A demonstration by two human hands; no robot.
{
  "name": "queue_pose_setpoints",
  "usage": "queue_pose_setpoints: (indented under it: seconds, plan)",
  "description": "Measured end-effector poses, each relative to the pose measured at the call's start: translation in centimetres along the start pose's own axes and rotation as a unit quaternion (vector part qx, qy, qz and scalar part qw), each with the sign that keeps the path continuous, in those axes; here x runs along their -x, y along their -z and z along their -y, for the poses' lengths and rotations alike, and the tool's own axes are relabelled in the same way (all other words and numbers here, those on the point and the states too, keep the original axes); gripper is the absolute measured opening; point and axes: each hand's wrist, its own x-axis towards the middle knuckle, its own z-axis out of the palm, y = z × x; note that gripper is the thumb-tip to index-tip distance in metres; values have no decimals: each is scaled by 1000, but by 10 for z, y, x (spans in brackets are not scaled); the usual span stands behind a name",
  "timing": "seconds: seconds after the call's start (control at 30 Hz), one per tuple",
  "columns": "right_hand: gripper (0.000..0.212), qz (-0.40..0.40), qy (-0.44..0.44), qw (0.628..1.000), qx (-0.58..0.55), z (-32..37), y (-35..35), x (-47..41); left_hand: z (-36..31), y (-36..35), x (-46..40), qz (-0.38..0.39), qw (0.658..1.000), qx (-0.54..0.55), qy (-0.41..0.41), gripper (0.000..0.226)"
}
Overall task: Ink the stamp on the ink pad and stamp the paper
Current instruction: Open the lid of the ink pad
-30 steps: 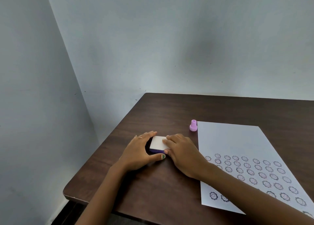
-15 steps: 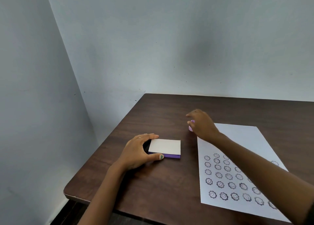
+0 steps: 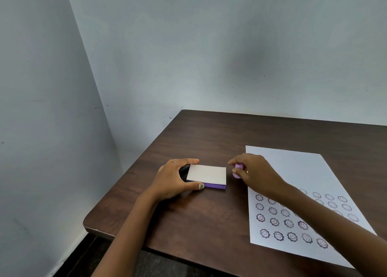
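Left hand (image 3: pixel 171 180) cupped around left end of ink pad (image 3: pixel 206 176), thumb at near edge, right hand (image 3: pixel 256 173) pinching pink stamp (image 3: pixel 238 170), held right of pad, paper (image 3: pixel 293 167) beside

Soft, even, cool-toned light, moderately bright; source not visible. Diffuse grey shadow patch on wall (image 3: pixel 261 61) above right hand (image 3: pixel 257 174). Faint soft shadows on table (image 3: pixel 188 220) under left hand (image 3: pixel 173 180) and forearm. No glare; paper (image 3: pixel 293 163) beyond right hand bright, not blown out. Slight motion blur on right hand (stamp (image 3: pixel 237 171) edges smeared). Wide-angle bend: wall corner leans left of left hand. Stamped prints near right forearm soft.
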Motion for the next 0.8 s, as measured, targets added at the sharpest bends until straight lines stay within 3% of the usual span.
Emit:
queue_pose_setpoints:
  seconds: [0.1,0.27,0.5,0.63,0.8]
  plan:
    - [34,14,44,998,53,6,3,2,-1,1,0,1,1000,9,-1,69]
    - [51,144,83,978,128,21,2,-6,-3,2,1,-4,1000,4,-4,70]
    - [48,185,56,976,102,31,5,-13,-3,2,1,-8,1000,11,-6,71]
    - [36,219,42,969,102,39,17,-18,-4,2,2,-8,999,36,-4,79]
    - [27,176,32,984,-21,42,30,-32,-5,3,3,3,998,62,11,96]
